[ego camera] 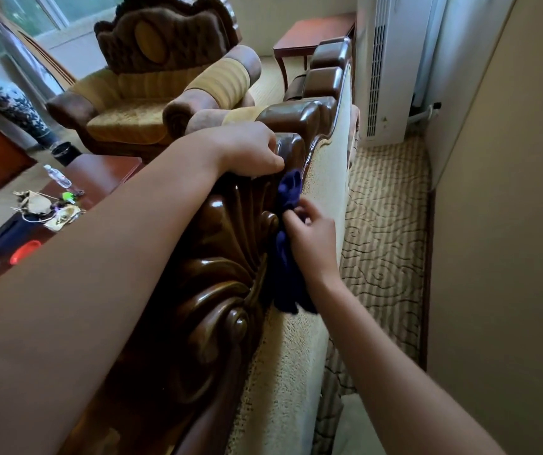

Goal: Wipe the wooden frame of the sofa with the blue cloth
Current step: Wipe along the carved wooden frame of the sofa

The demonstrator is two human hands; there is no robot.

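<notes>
- My right hand [309, 234] pinches the blue cloth [288, 257], which hangs against the back edge of the wooden frame [217, 257].
- My left hand [247, 149], just above that pinch, has its fingers curled over the frame's top; a corner of cloth sits beside the fingertips.
- Risk, I judge: most of the cloth dangles below my pinch, so it may slip or skip the deep carved grooves.

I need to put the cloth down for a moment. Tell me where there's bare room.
Free: the red side table past the sofa's far end, and the coffee table's bare corner beyond the bottle. Crowded: its near half, littered with small items. The carved frame is rounded.
</notes>
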